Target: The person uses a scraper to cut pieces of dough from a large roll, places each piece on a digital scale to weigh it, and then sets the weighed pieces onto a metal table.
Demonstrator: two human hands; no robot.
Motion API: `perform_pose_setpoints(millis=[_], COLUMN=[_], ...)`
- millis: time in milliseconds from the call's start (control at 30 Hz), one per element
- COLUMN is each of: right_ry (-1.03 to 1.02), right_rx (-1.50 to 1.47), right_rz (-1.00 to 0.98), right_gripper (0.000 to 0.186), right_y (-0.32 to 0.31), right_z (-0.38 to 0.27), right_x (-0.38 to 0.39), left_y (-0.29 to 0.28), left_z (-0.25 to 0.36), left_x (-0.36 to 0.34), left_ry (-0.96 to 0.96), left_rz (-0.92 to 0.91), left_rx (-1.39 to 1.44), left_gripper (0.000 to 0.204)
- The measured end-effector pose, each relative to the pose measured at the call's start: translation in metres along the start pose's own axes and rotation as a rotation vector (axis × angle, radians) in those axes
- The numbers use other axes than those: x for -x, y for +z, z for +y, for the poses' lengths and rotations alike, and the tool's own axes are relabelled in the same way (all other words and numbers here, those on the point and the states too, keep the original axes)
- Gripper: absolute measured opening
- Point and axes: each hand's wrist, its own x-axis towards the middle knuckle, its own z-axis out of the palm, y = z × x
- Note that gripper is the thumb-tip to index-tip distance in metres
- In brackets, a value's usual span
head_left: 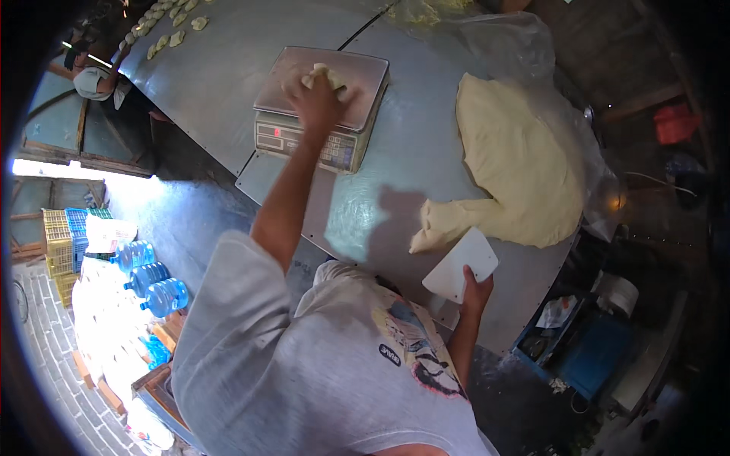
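My left hand [315,102] reaches over the pan [277,87] of a digital scale [304,143], its fingers curled round a small piece of dough [325,72]. A flat white dough scraper [456,266] is gripped in my right hand [477,290] near the table's front edge. The scraper's upper edge lies close beside the narrow tongue of a large pale slab of dough [525,167]. That slab spreads over the right side of the metal table [426,99], with its tongue pointing left.
Clear plastic sheeting [525,42] lies behind and along the big dough. Several small dough pieces [176,38] rest at the table's far left, near another person [95,82]. Blue water bottles [163,296] and stacked crates [57,235] stand at left. A blue box-like unit [597,353] is at lower right.
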Motion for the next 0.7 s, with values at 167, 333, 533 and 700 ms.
perform_pose_setpoints(millis=[167,333,533,700], right_ry=[-0.213,-0.397,-0.434,-0.339], right_rx=[0.389,0.825,0.776,0.387], right_rz=[-0.092,-0.349,-0.427,-0.555], right_gripper=[0.043,0.038,0.034,0.036], right_y=[0.006,0.077,0.151,0.116], right_z=[-0.002,-0.080,-0.031,-0.019], right_x=[-0.008,0.016,-0.038,-0.035], left_y=[0.029,0.058,0.060,0.017], left_z=[0.097,0.064,0.040,0.031], left_x=[0.252,0.296,0.286,0.144], left_ry=[0.362,0.244,-0.179,0.048], left_rz=[-0.957,-0.991,-0.503,-0.159], left_rx=[0.307,0.544,0.734,0.914], left_gripper=[0.070,0.058,0.032,0.030])
